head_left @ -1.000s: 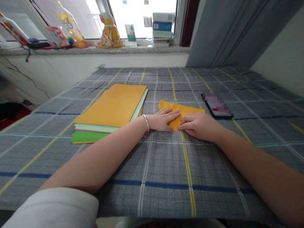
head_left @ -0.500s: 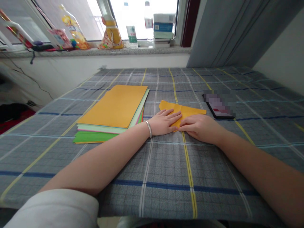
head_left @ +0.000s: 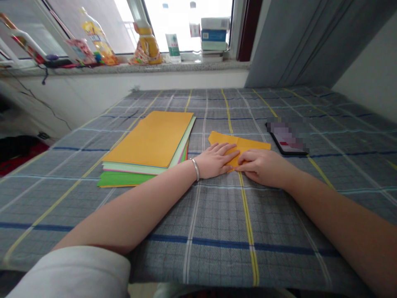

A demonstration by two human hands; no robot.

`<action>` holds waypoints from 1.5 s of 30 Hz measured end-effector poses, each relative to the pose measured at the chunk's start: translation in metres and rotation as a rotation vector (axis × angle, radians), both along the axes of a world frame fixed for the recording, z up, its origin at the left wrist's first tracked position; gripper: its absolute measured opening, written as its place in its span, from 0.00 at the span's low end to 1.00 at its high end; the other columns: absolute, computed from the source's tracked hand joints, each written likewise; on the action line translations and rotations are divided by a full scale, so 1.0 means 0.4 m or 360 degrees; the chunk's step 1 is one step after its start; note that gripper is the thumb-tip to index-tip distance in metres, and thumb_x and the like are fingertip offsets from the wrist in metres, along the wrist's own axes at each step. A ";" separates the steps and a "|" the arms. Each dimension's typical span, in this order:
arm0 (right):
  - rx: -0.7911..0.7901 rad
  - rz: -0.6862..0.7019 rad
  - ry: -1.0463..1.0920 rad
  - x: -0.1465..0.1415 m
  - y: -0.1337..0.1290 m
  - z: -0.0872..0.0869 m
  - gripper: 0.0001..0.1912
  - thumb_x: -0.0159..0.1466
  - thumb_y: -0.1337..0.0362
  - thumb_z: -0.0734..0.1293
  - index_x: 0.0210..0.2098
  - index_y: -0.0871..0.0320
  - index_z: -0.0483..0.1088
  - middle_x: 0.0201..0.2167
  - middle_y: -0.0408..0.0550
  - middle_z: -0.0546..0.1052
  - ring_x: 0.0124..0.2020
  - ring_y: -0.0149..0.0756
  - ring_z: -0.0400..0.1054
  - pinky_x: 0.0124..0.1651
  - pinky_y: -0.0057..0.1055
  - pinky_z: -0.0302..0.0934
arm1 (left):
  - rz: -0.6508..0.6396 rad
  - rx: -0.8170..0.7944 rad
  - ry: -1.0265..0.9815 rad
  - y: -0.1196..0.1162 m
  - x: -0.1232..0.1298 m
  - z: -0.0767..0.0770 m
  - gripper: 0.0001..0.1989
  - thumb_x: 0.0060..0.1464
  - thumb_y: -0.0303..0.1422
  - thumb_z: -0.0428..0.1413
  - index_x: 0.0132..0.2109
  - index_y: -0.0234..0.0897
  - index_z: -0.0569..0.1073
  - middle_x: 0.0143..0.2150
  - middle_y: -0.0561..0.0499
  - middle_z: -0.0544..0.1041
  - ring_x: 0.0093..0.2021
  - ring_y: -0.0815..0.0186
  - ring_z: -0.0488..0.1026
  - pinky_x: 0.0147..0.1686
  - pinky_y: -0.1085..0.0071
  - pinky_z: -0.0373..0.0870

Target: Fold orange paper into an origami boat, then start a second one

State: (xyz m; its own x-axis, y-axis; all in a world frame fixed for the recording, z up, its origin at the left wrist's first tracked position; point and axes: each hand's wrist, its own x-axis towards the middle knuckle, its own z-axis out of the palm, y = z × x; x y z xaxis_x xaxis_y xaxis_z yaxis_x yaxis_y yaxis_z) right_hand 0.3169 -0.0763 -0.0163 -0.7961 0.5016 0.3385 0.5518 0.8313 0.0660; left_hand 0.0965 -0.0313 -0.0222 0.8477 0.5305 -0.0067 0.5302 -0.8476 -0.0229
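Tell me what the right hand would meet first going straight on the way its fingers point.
Most likely the left hand, thumb side, just ahead of the right hand and partly on the folded paper. Exact depth is hard to judge here.

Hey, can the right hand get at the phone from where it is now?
Probably yes: the phone lies just beyond the right hand on the same tablecloth, and nothing tall stands between them. The hand would likely have to leave the folded orange paper it touches.

Centre: paper (head_left: 248, 143) partly hidden by left hand (head_left: 215, 161), right hand (head_left: 263, 166) | mid-right: phone screen (head_left: 287, 138) pixelated | lower-left: sleeve (head_left: 77, 271) cropped
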 end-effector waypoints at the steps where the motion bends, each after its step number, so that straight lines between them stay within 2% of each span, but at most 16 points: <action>1: -0.0008 -0.0019 -0.0007 0.001 -0.001 0.001 0.12 0.63 0.70 0.63 0.37 0.53 0.80 0.38 0.47 0.79 0.40 0.37 0.72 0.44 0.33 0.65 | -0.0017 0.0032 -0.0012 0.000 -0.001 -0.002 0.28 0.67 0.43 0.42 0.69 0.36 0.55 0.71 0.42 0.52 0.70 0.54 0.50 0.67 0.57 0.44; 4: -0.0043 -0.0086 -0.0022 0.004 -0.005 0.004 0.13 0.63 0.70 0.64 0.38 0.52 0.80 0.40 0.46 0.79 0.41 0.37 0.73 0.45 0.33 0.65 | -0.0052 0.0079 -0.0020 0.000 -0.002 -0.005 0.26 0.67 0.42 0.42 0.68 0.39 0.58 0.69 0.43 0.57 0.68 0.54 0.53 0.66 0.57 0.47; 11: -0.0048 -0.0235 -0.0089 0.006 -0.012 0.016 0.13 0.62 0.69 0.64 0.37 0.50 0.80 0.41 0.45 0.80 0.42 0.38 0.74 0.40 0.32 0.65 | -0.0076 0.0078 0.0005 0.004 -0.001 -0.005 0.26 0.68 0.42 0.40 0.69 0.41 0.56 0.70 0.46 0.56 0.69 0.53 0.51 0.67 0.57 0.45; 17: -0.0046 -0.0209 -0.0120 0.012 -0.009 0.018 0.13 0.63 0.68 0.64 0.38 0.50 0.80 0.41 0.46 0.80 0.42 0.39 0.74 0.43 0.34 0.65 | 0.0008 0.0030 0.0032 -0.006 0.003 0.006 0.27 0.67 0.41 0.43 0.69 0.35 0.56 0.70 0.40 0.54 0.69 0.54 0.51 0.67 0.57 0.46; 21: -0.0035 -0.0191 -0.0124 0.021 -0.003 0.014 0.13 0.63 0.69 0.64 0.39 0.50 0.80 0.43 0.46 0.80 0.43 0.39 0.74 0.44 0.35 0.66 | 0.0052 -0.0019 0.0001 -0.008 0.002 0.006 0.26 0.67 0.40 0.44 0.68 0.35 0.57 0.70 0.38 0.54 0.69 0.54 0.51 0.67 0.57 0.47; 26: -0.0038 -0.0123 -0.0121 0.022 0.005 0.014 0.12 0.65 0.68 0.63 0.39 0.50 0.79 0.41 0.46 0.80 0.43 0.39 0.74 0.45 0.35 0.66 | 0.0027 -0.0050 -0.0022 -0.010 0.005 0.002 0.25 0.67 0.36 0.42 0.68 0.37 0.56 0.73 0.46 0.49 0.71 0.55 0.48 0.67 0.54 0.45; 30: -0.0043 -0.0133 -0.0130 0.018 0.004 0.019 0.12 0.64 0.69 0.64 0.38 0.50 0.80 0.40 0.45 0.80 0.43 0.39 0.74 0.44 0.34 0.66 | 0.0068 -0.0052 0.0007 -0.018 0.009 0.008 0.26 0.67 0.39 0.41 0.68 0.35 0.56 0.72 0.50 0.53 0.71 0.53 0.47 0.67 0.54 0.45; 34: -0.0102 -0.0213 -0.0111 0.028 0.005 0.025 0.13 0.62 0.70 0.65 0.37 0.50 0.80 0.42 0.45 0.80 0.42 0.37 0.74 0.44 0.33 0.66 | 0.0089 -0.0093 0.0010 -0.018 0.011 0.013 0.28 0.66 0.43 0.42 0.68 0.37 0.56 0.72 0.51 0.52 0.71 0.53 0.47 0.67 0.55 0.45; 41: -0.0184 -0.0338 -0.0170 0.063 0.016 0.037 0.13 0.61 0.71 0.64 0.36 0.53 0.81 0.42 0.49 0.80 0.43 0.40 0.73 0.49 0.37 0.66 | 0.0090 -0.0184 0.0015 -0.014 0.011 0.018 0.29 0.66 0.42 0.43 0.69 0.38 0.54 0.73 0.49 0.50 0.71 0.52 0.46 0.67 0.52 0.44; 45: -0.0184 -0.0493 -0.0214 0.073 0.017 0.036 0.14 0.61 0.71 0.65 0.36 0.49 0.81 0.45 0.46 0.80 0.43 0.41 0.73 0.43 0.36 0.66 | 0.0098 -0.0205 0.0011 -0.016 0.010 0.019 0.29 0.66 0.42 0.44 0.69 0.37 0.53 0.73 0.48 0.50 0.72 0.52 0.45 0.67 0.50 0.44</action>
State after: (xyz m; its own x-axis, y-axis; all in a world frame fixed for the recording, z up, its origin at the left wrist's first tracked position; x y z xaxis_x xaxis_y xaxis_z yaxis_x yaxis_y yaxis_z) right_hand 0.3462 -0.0696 -0.0018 -0.6338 0.7550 0.1680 0.7717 0.6322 0.0701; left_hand 0.1005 -0.0376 -0.0145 0.8132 0.5758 -0.0841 0.5815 -0.8096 0.0803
